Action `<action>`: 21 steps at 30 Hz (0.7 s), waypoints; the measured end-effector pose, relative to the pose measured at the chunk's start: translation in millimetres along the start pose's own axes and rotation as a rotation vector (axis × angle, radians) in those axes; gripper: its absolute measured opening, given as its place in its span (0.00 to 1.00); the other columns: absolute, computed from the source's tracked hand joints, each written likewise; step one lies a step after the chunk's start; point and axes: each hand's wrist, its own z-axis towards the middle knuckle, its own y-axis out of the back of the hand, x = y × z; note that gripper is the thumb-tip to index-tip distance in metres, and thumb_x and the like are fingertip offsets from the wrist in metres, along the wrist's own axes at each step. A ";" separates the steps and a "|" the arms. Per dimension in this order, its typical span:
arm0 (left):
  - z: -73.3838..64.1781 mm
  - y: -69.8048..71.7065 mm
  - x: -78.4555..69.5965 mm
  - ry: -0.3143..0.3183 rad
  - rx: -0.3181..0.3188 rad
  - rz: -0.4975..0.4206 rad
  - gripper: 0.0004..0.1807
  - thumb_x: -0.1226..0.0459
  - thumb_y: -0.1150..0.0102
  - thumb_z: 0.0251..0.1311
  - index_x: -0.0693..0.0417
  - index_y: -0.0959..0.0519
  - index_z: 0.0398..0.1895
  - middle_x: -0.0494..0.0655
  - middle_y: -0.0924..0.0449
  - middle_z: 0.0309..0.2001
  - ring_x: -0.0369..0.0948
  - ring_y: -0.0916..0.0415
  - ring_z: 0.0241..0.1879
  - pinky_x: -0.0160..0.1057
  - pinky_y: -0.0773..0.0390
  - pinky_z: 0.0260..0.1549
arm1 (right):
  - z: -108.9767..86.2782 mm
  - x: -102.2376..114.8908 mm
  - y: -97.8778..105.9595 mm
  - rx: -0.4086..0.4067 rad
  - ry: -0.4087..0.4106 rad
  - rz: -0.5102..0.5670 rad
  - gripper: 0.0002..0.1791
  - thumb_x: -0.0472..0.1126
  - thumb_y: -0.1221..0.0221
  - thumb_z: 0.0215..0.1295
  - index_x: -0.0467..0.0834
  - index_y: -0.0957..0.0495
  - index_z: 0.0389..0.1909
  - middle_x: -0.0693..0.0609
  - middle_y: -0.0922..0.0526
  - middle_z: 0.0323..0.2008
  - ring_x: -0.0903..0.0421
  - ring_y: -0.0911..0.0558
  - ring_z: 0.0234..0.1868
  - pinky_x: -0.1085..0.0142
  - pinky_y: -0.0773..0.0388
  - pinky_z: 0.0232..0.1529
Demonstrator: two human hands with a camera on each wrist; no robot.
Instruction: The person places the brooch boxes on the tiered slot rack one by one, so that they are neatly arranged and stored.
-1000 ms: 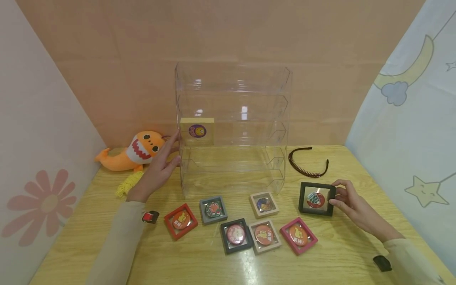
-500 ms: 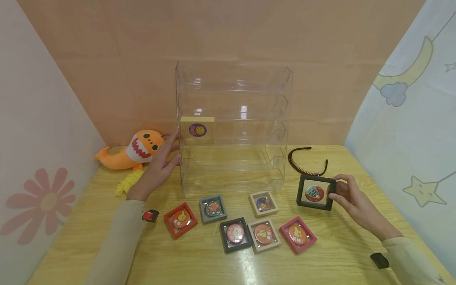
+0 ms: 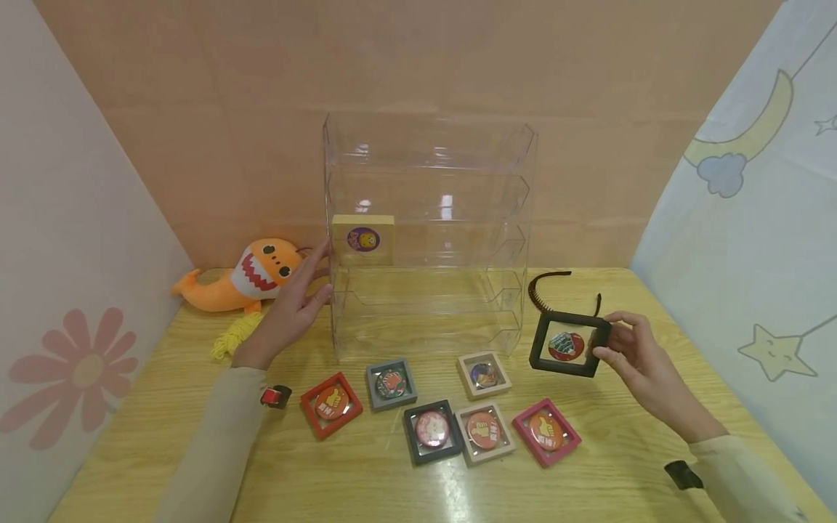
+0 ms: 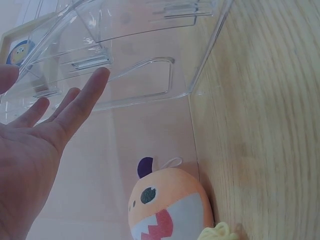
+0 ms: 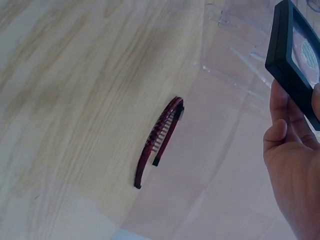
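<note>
Between the thumb and fingers of my right hand is a black square display frame with a round red and green badge inside, held above the table. The right wrist view also shows this black frame gripped at its edge. My left hand rests against the left side of a clear tiered rack; its fingers look straight in the left wrist view, beside the clear plastic. A cream frame with a purple badge stands at the left of a middle tier.
On the table lie red, grey, black, beige and pink frames, plus another beige frame. An orange shark plush and yellow yarn sit left, a dark headband right.
My right hand has raised the black frame off the table and moved it a little left and toward the rack. The left hand stays at the rack's side.
</note>
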 end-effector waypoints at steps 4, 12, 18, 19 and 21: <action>0.1 0.4 0.3 -0.002 -0.001 0.001 0.39 0.74 0.56 0.76 0.51 0.58 0.83 0.60 0.53 0.78 0.62 0.40 0.70 0.58 0.21 0.54 | 6.6 5.8 -7.3 -0.020 0.026 0.000 0.33 0.17 0.46 0.66 0.33 0.45 0.68 0.52 0.19 0.48 0.65 0.19 0.48 0.80 0.24 0.47; 0.0 -1.1 -0.6 0.003 0.001 0.002 0.38 0.74 0.56 0.76 0.52 0.58 0.83 0.62 0.54 0.78 0.63 0.40 0.70 0.59 0.21 0.53 | 25.9 15.0 -20.8 -0.005 0.048 0.002 0.30 0.19 0.45 0.68 0.33 0.44 0.67 0.44 0.20 0.45 0.63 0.20 0.46 0.80 0.24 0.46; 0.2 -3.1 -1.9 0.009 0.000 -0.011 0.39 0.75 0.56 0.76 0.51 0.58 0.83 0.62 0.54 0.78 0.63 0.41 0.70 0.59 0.21 0.53 | 42.3 24.4 -31.6 0.013 0.095 0.049 0.30 0.19 0.46 0.68 0.33 0.44 0.67 0.39 0.20 0.45 0.60 0.20 0.44 0.77 0.24 0.44; 0.4 -3.4 -1.8 0.011 0.001 -0.013 0.39 0.75 0.56 0.76 0.51 0.58 0.83 0.62 0.54 0.78 0.63 0.41 0.70 0.59 0.21 0.53 | 44.3 26.3 -33.7 0.010 0.097 0.061 0.30 0.19 0.46 0.68 0.33 0.44 0.67 0.38 0.20 0.45 0.59 0.20 0.44 0.77 0.24 0.44; 0.8 -3.7 -1.6 0.013 0.002 -0.017 0.39 0.75 0.56 0.75 0.51 0.58 0.83 0.62 0.54 0.78 0.63 0.41 0.70 0.60 0.21 0.53 | 47.5 30.4 -37.4 0.004 0.099 0.074 0.29 0.21 0.45 0.69 0.34 0.43 0.67 0.38 0.19 0.45 0.58 0.20 0.44 0.76 0.24 0.44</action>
